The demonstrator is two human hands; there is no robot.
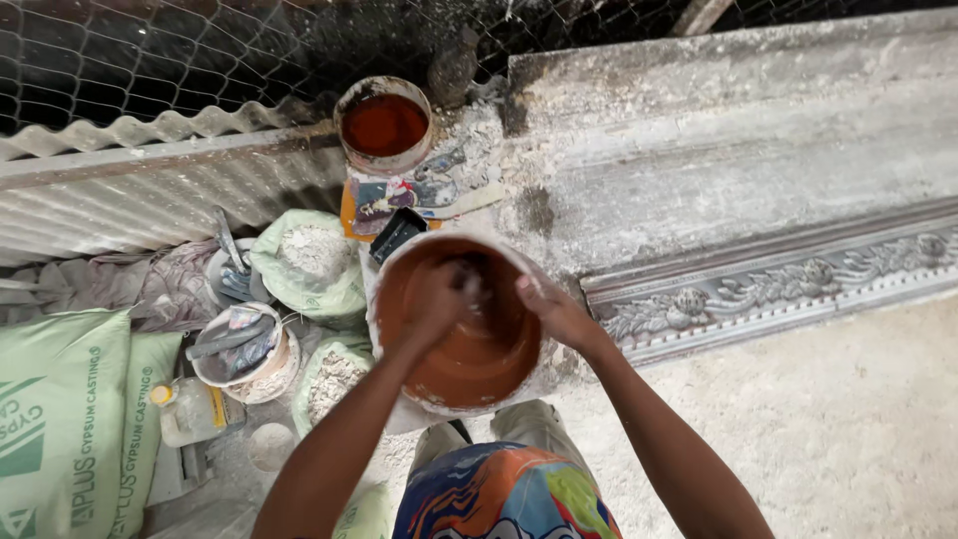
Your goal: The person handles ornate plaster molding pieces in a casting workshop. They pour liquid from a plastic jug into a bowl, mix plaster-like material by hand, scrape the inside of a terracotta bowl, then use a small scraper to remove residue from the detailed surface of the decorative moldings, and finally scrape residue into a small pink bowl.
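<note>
I see both hands in the orange bowl (pixel 469 344), which sits at the near edge of the dusty bench (pixel 738 150), against the carved moulding's (pixel 778 284) left end. My left hand (pixel 439 299) is curled down inside the bowl, fingers closed round something pale I can't make out. My right hand (pixel 554 309) rests on the bowl's right rim, fingers bent over it into the inside; whether it is truly gripping, I cannot tell. Farther back on the bench stands a tub (pixel 384 125) of dark red liquid, near the wire mesh. Left of the bowl, lower down: open green bags of white powder (pixel 309 260), a white bucket (pixel 244 354) with tools, a small bottle (pixel 190 409), and a green sack (pixel 60 419) in the left corner.
</note>
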